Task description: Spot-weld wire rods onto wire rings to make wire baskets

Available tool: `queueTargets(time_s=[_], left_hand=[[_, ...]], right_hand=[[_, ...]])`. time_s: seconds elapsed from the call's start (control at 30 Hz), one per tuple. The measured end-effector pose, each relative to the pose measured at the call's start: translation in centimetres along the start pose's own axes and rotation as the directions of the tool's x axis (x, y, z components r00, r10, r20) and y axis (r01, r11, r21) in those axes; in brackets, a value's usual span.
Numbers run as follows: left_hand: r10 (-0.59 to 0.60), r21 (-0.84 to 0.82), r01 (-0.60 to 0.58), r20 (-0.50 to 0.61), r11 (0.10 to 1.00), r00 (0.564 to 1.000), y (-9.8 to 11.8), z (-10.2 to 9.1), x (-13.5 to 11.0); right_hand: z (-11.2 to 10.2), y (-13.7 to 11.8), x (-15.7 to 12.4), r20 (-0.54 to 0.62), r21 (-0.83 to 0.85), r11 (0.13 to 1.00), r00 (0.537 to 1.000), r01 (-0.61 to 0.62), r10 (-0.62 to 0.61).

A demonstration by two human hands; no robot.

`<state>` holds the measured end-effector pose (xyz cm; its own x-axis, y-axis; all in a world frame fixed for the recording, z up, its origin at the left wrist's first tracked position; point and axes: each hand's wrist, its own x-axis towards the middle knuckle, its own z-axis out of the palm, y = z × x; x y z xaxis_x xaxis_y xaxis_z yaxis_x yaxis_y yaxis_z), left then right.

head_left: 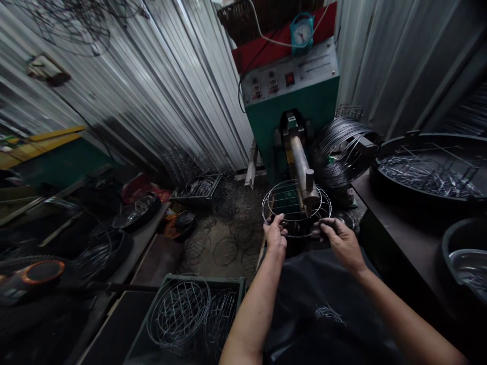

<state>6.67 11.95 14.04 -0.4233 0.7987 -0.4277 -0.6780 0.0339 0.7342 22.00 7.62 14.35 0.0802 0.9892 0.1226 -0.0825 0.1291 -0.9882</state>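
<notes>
A round wire rack (pixel 271 194) of two rings joined by thin cross wires lies level around the tip of the spot welder's arm (pixel 304 170). My left hand (pixel 276 234) pinches its near left rim between thumb and fingers. My right hand (pixel 338 239) is at the near right rim, thumb and fingers pinched together; whether they grip the ring or a small wire piece is hard to make out. On the dark apron (pixel 304 304) across my lap lies a small pile of short wire pieces (pixel 330 314).
The green welding machine (pixel 291 94) stands ahead, a teal clock (pixel 302 31) on top. A wire coil (pixel 338 147) hangs beside it. Black pans (pixel 426 195) of wire parts stand right. A crate (pixel 167 280) of round wire racks sits lower left. Loose rings (pixel 226 252) lie on the floor.
</notes>
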Motion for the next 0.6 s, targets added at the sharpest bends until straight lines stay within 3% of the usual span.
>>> queueTargets(time_s=[0.07, 0.27, 0.6], left_hand=[[-0.022, -0.003, 0.022, -0.008, 1.000, 1.000, -0.1, 0.0, 0.0], [0.024, 0.036, -0.023, -0.017, 0.999, 1.000, -0.3, 0.1, -0.4], [0.028, 0.020, -0.028, -0.002, 0.999, 1.000, -0.3, -0.4, -0.3]], right_hand=[[0.0, 0.5, -0.1, -0.022, 0.018, 1.000, 0.999, 0.024, -0.023], [-0.1, 3.4, 0.3, 0.064, -0.117, 0.993, 0.998, -0.017, 0.025], [-0.3, 3.1, 0.7, 0.119, -0.129, 0.991, 0.992, -0.029, 0.044]])
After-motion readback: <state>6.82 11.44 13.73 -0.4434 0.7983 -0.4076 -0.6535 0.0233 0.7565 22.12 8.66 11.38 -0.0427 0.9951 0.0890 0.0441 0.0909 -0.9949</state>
